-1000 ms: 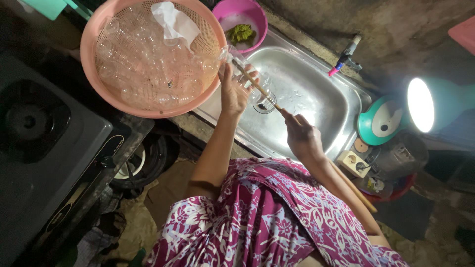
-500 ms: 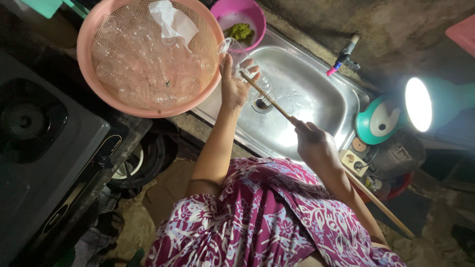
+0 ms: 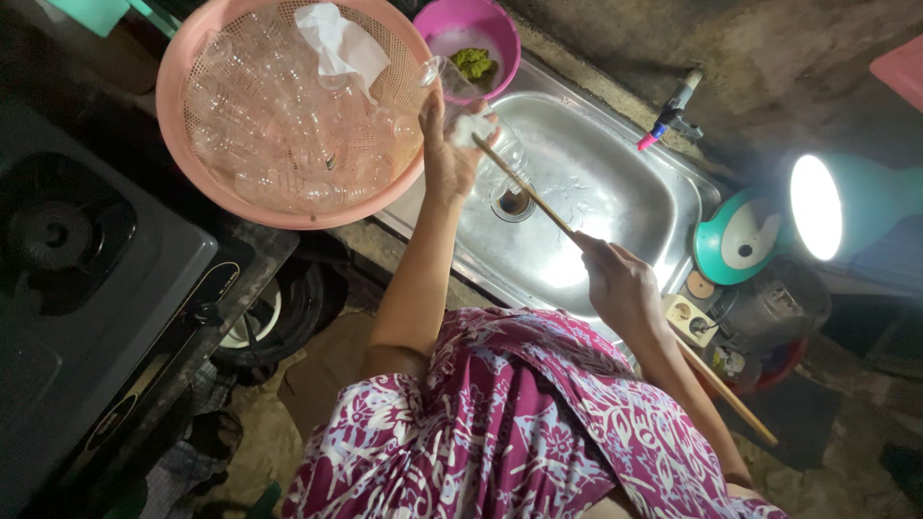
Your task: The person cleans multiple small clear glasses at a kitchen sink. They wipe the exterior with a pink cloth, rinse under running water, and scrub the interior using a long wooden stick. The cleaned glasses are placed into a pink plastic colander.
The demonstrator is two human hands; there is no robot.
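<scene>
A kitchen sink [image 3: 615,207] of bright steel is seen from above, with a person in a purple flowered garment [image 3: 519,432] bent over it. The left arm is stretched up toward twelve o'clock, and the left hand [image 3: 447,159] is closed around a clear glass [image 3: 452,82] at the sink's ten o'clock corner, fingers curled about a white cloth or foam. The right arm is bent at the elbow, and the right hand [image 3: 615,284] is clenched around a long wooden stick [image 3: 538,207], whose tip is pointed at the left hand, toward ten o'clock. A pink basket [image 3: 173,115] full of clear glasses is set at nine o'clock from the sink. A small pink bowl [image 3: 500,38] is placed at the sink's twelve o'clock.
</scene>
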